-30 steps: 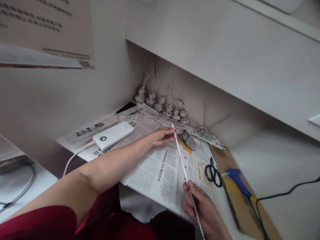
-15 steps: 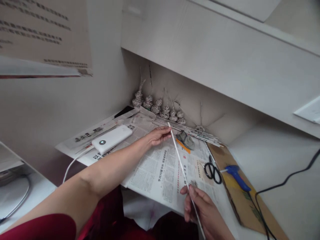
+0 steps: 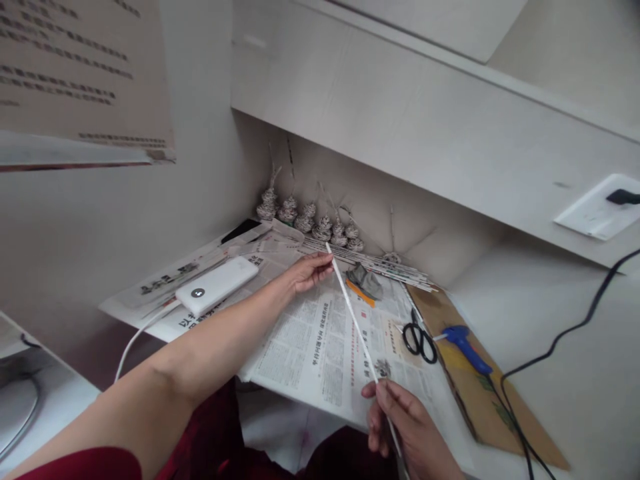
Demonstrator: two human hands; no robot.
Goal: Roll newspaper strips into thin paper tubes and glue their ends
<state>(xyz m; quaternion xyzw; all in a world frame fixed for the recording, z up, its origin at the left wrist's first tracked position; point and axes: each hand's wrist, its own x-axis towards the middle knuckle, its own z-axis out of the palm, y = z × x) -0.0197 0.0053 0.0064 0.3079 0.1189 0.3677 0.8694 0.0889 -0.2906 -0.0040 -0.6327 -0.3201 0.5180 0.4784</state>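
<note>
A thin white rolled-paper stick (image 3: 355,321) slants across the view above newspaper, running down past the lower edge. Near its far tip, my left hand (image 3: 311,272) pinches it between thumb and fingers. Lower down, the thumb and forefinger of my right hand (image 3: 403,415) close round the same stick, with the other fingers curled below. Just beyond my left hand lies a crumpled grey cloth (image 3: 367,280) with an orange strip (image 3: 361,293) along its edge. Black-handled scissors (image 3: 420,341) rest up and to the right of my right hand.
Newspaper (image 3: 320,347) covers the table. Several coiled-paper gourd shapes (image 3: 324,228) stand along the wall, behind a bundle of thin paper sticks (image 3: 395,268). A white power bank (image 3: 217,285) with a cable lies left. A blue glue gun (image 3: 467,348) rests on cardboard (image 3: 505,427) at right, its black cord trailing.
The camera has turned slightly right, so the scene sits further left and a wall socket shows more fully. Both hands keep their hold on the stick, little changed.
</note>
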